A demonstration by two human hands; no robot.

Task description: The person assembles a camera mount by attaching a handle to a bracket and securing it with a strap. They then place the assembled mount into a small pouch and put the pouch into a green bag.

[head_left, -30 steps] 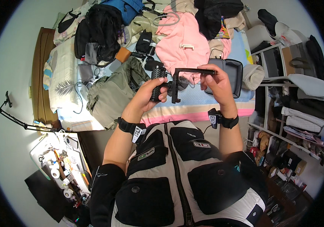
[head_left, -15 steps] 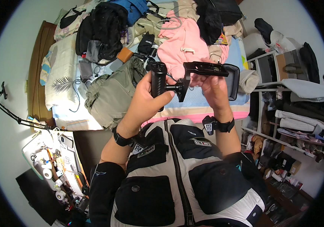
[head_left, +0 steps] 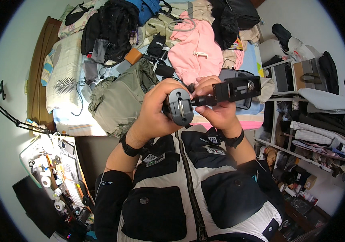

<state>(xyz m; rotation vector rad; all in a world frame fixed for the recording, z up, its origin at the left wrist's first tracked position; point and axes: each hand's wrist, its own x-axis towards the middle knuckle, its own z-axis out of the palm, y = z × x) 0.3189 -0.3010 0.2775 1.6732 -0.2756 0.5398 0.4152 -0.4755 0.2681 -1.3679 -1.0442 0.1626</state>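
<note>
My left hand is wrapped around the black cylindrical handle of a camera grip, its round base turned toward the camera. My right hand holds the black flat bracket plate that sticks out to the right of the handle, fingers curled around its inner end. Both hands hold the grip up close in front of my chest, above a black and white padded vest. Each wrist carries a black band.
A bed behind the hands is piled with clothes: a pink hoodie, an olive jacket, black bags. Shelves with folded clothes stand at right. A cluttered small table lies lower left.
Both hands have lifted the black grip closer to the camera and tipped it, so the handle's base now faces up. The bracket plate has swung to the right.
</note>
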